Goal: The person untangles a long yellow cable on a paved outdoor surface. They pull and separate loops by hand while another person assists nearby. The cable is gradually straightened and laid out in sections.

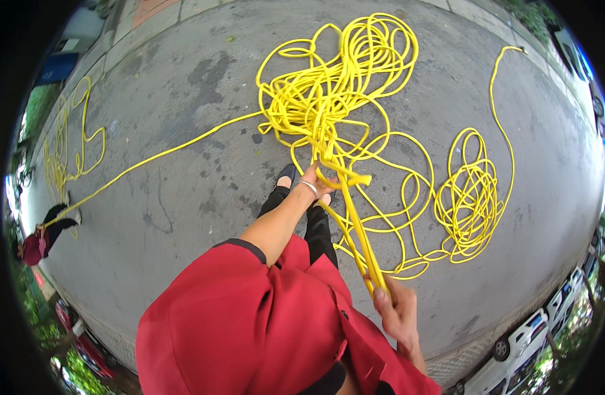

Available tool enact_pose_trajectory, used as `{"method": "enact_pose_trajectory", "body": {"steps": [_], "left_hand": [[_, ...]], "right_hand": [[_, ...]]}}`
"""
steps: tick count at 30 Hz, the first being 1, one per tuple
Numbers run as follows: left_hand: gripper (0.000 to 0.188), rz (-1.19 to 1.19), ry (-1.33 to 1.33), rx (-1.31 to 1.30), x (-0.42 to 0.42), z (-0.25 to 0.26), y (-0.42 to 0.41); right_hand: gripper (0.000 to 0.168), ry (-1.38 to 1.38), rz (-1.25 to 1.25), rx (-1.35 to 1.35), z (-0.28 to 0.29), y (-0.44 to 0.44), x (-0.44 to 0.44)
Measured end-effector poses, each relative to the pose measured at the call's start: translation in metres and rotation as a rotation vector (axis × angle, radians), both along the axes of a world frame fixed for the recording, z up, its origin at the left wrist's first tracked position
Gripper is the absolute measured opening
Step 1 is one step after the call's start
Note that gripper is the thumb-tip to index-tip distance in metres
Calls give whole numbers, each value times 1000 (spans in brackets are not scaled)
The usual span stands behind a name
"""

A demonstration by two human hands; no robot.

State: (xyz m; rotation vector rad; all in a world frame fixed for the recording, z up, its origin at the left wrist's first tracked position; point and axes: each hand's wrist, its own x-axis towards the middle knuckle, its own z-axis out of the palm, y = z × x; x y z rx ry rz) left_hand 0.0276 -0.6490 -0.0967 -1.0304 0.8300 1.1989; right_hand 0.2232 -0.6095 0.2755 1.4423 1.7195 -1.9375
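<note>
A bundle of yellow hose (359, 227) runs in several strands from the heap in front of me back to my right hand (398, 308). That hand is closed around the strands by my right hip. My left hand (322, 181), with a silver bangle at its wrist, reaches forward over my shoes. Its fingers are on the hose near the heap's close edge, partly covered by a loop. A short bent piece or end of hose (359, 180) sticks out to the right of those fingers. Beyond lies the large tangled heap of hose (327, 98) on the pavement.
A smaller hose coil (473, 207) lies at right, a tail running to the far kerb. At left a person (48, 234) holds a line of hose (159, 157) stretched from the heap; more loose hose (60, 153) lies beyond them. Parked cars (522, 340) stand along the edge.
</note>
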Motion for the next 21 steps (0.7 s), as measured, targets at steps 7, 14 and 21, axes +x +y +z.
{"method": "enact_pose_trajectory", "body": {"steps": [7,14,21], "left_hand": [[24,81,225,98,-108,-58,2],[33,-578,1930,965,-186,428,164],[40,-626,2180,123,-235,209,34]], "right_hand": [[28,-78,-361,4,-50,-28,19],[25,549,-347,313,-45,61,-87],[26,247,-355,404,-32,79,-32]]}}
